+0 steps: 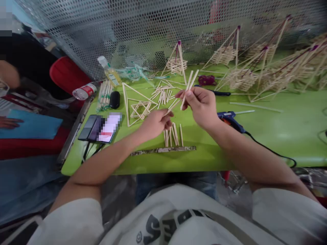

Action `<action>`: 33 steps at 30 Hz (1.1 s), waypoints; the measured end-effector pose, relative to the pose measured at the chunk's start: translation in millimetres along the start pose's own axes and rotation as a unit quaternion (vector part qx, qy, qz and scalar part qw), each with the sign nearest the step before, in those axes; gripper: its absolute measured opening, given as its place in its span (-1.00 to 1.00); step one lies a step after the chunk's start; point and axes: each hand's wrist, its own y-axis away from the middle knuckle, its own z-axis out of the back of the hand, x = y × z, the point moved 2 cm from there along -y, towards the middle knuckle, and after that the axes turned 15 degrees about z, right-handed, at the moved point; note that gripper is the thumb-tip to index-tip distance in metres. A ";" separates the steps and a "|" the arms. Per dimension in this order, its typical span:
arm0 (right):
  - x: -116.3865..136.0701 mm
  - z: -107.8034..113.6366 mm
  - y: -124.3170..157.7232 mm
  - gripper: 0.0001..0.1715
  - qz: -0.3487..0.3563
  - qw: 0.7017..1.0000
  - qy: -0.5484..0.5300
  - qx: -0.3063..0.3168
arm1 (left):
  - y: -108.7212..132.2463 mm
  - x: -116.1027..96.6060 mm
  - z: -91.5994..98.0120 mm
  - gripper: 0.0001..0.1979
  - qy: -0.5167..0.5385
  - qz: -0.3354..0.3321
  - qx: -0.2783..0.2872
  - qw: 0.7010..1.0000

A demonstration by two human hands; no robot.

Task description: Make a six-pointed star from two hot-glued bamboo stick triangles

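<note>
My right hand (204, 106) pinches a pair of pale wooden sticks (189, 85) that stand up between thumb and fingers. Close by on its left, my left hand (154, 125) is closed on thin wooden sticks (173, 107), whose tips point toward my right fingers. Short sticks (174, 134) lie in a row below my hands, just above a camouflage-patterned strip (163, 149). Beyond the hands is a loose pile of sticks (163, 95). A star-shaped stick piece (140, 110) lies beside a triangular stick frame (126, 102) left of them.
A blue glue gun (228, 119) with a cord lies right of my forearm. Finished stick pyramids (178, 64) stand at the back and right. Phones (109, 127), a black case (114, 99), bundled sticks (104, 95) and bottles (112, 73) occupy the left. Another person's hand (10, 122) is far left.
</note>
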 end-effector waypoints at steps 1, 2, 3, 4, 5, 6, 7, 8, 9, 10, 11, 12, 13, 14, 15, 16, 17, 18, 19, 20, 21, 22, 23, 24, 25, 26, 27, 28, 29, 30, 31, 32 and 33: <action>0.0 -0.8 1.1 -0.24 0.000 1.000 0.006 -0.007 | -1.3 9.0 -0.1 -0.78 0.026 -0.004 0.000 1.000; -1.4 -0.9 1.9 -0.24 0.004 1.000 0.014 -0.019 | -3.0 16.5 0.8 -0.79 0.062 -0.020 -0.006 0.998; -3.9 -0.9 2.7 -0.24 0.008 0.999 0.023 -0.029 | -5.0 23.2 2.3 -0.77 0.110 -0.038 -0.021 0.993; -7.1 -1.1 3.6 -0.25 0.010 0.999 0.031 -0.034 | -7.1 29.1 3.3 -0.73 0.157 -0.054 -0.028 0.986; -10.6 -2.1 4.9 -0.25 0.010 0.999 0.037 -0.028 | -9.1 34.3 3.7 -0.69 0.201 -0.071 -0.033 0.977; -13.8 -4.0 6.6 -0.25 0.008 0.999 0.042 -0.013 | -10.9 38.8 3.6 -0.66 0.236 -0.085 -0.038 0.967; -16.2 -6.8 8.9 -0.25 0.004 0.999 0.047 0.009 | -12.4 42.7 2.9 -0.62 0.258 -0.094 -0.039 0.961; -17.8 -10.4 11.7 -0.26 -0.003 0.998 0.051 0.037 | -13.6 46.0 1.9 -0.60 0.268 -0.097 -0.041 0.958; -18.3 -14.4 15.0 -0.26 -0.012 0.996 0.052 0.064 | -14.3 48.8 0.8 -0.58 0.268 -0.093 -0.041 0.958; -18.0 -18.3 18.4 -0.27 -0.022 0.995 0.052 0.088 | -14.7 51.2 0.0 -0.57 0.263 -0.080 -0.037 0.961; -17.0 -21.8 21.6 -0.28 -0.030 0.993 0.048 0.107 | -14.8 53.1 -0.3 -0.55 0.257 -0.061 -0.028 0.964; -15.8 -24.4 24.3 -0.28 -0.036 0.991 0.044 0.117 | -14.6 54.4 0.1 -0.55 0.250 -0.037 -0.016 0.967; -14.7 -25.9 26.3 -0.30 -0.038 0.991 0.040 0.121 | -14.0 55.3 1.6 -0.56 0.243 -0.012 -0.004 0.970; -14.0 -26.2 27.4 -0.31 -0.037 0.991 0.039 0.119 | -13.3 55.5 4.6 -0.58 0.237 0.012 -0.001 0.971; -14.1 -25.6 27.6 -0.31 -0.035 0.992 0.040 0.116 | -12.3 55.3 8.9 -0.62 0.231 0.032 -0.007 0.972; -15.2 -24.2 27.2 -0.32 -0.035 0.992 0.041 0.111 | -11.2 54.5 14.3 -0.65 0.220 0.046 -0.022 0.974; -17.1 -22.4 26.3 -0.32 -0.038 0.993 0.042 0.106 | -9.8 53.1 20.1 -0.68 0.204 0.051 -0.044 0.977; -19.5 -20.4 24.9 -0.31 -0.043 0.993 0.044 0.102 | -8.3 51.2 25.6 -0.70 0.181 0.048 -0.064 0.980; -22.2 -18.7 23.5 -0.30 -0.047 0.993 0.045 0.099 | -6.7 49.0 30.2 -0.73 0.158 0.040 -0.082 0.983; -24.6 -17.5 22.1 -0.29 -0.048 0.993 0.044 0.100 | -4.8 46.7 33.2 -0.74 0.138 0.033 -0.092 0.986; -26.7 -17.0 21.0 -0.28 -0.049 0.993 0.039 0.103 | -2.8 44.4 34.3 -0.75 0.122 0.029 -0.092 0.988; -28.2 -17.1 20.5 -0.29 -0.049 0.993 0.032 0.107 | -0.7 42.2 33.3 -0.76 0.112 0.028 -0.086 0.990; -29.2 -17.6 20.5 -0.31 -0.050 0.992 0.024 0.110 | 1.5 40.2 30.4 -0.76 0.107 0.031 -0.073 0.991; -29.8 -18.4 21.2 -0.33 -0.054 0.992 0.020 0.112 | 3.8 38.3 26.0 -0.76 0.106 0.036 -0.054 0.992; -30.0 -19.3 22.3 -0.36 -0.058 0.992 0.022 0.111 | 5.9 36.7 20.6 -0.77 0.109 0.041 -0.032 0.993; -29.7 -20.2 23.9 -0.38 -0.061 0.992 0.028 0.107 | 8.0 35.3 14.6 -0.78 0.118 0.045 -0.010 0.992; -29.1 -21.2 25.6 -0.40 -0.062 0.992 0.037 0.102 | 9.7 34.1 8.8 -0.78 0.134 0.048 0.011 0.990; -28.1 -22.5 27.3 -0.43 -0.059 0.993 0.045 0.096 | 11.0 33.3 3.4 -0.78 0.155 0.051 0.032 0.986; -26.7 -24.0 29.0 -0.45 -0.055 0.993 0.048 0.091 | 11.9 32.8 -1.2 -0.78 0.177 0.055 0.050 0.981; -25.0 -25.8 30.5 -0.48 -0.050 0.994 0.046 0.088 | 12.4 32.5 -5.0 -0.78 0.194 0.059 0.067 0.977; -23.1 -27.8 31.8 -0.50 -0.045 0.994 0.043 0.088 | 12.5 32.6 -7.8 -0.78 0.208 0.065 0.078 0.973; -21.1 -29.8 32.9 -0.52 -0.042 0.994 0.043 0.089 | 12.3 33.0 -9.9 -0.77 0.220 0.072 0.085 0.969; -19.3 -31.2 33.6 -0.54 -0.039 0.994 0.048 0.089 | 11.9 33.6 -11.1 -0.77 0.230 0.079 0.086 0.966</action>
